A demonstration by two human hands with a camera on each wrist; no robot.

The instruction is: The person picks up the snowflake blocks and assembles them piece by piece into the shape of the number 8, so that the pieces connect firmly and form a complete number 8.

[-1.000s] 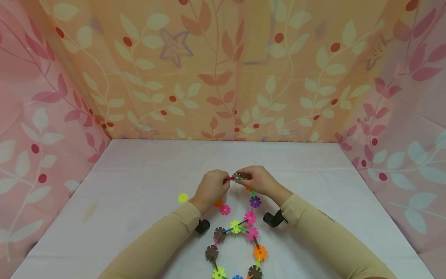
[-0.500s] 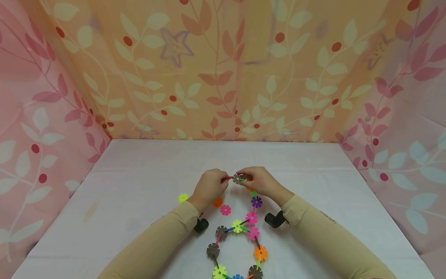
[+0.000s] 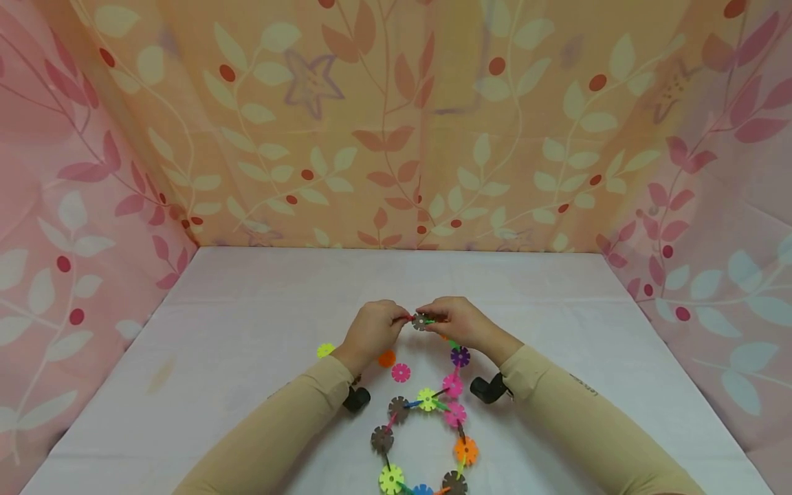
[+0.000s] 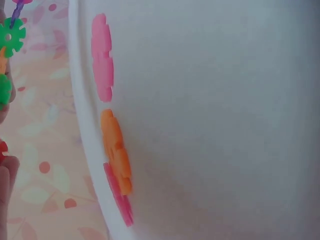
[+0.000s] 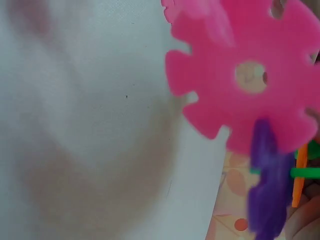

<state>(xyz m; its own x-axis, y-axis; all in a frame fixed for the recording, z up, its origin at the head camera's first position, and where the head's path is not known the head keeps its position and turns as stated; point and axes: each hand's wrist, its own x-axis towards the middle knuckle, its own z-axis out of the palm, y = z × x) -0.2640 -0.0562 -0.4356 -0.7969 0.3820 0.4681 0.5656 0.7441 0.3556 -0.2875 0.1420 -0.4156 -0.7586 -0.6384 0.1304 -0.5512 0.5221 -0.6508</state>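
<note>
My left hand [image 3: 374,331] pinches a red notched disc [image 3: 409,318], seen nearly edge-on, between thumb and fingers. My right hand [image 3: 459,322] grips the upper end of a chain of slotted plastic discs, near a brown disc [image 3: 420,321]. The red disc meets the brown one's left edge; I cannot tell whether they are interlocked. Below the right hand the chain runs through a purple disc [image 3: 460,357] and a pink disc [image 3: 452,385] into a ring of joined discs. Close up in the right wrist view, a pink disc [image 5: 215,90] has a purple disc [image 5: 270,195] slotted into it.
Loose on the white table [image 3: 247,309] lie an orange disc [image 3: 386,358], a pink disc [image 3: 401,372] and a yellow disc [image 3: 325,350], near the left forearm. The ring's lower part, with a yellow disc [image 3: 391,479], reaches the picture's bottom edge. A patterned curtain stands behind.
The joined ring and the chain have shifted slightly to the right. Both hands have stayed nearly in place, with the red disc and brown disc still edge to edge.
</note>
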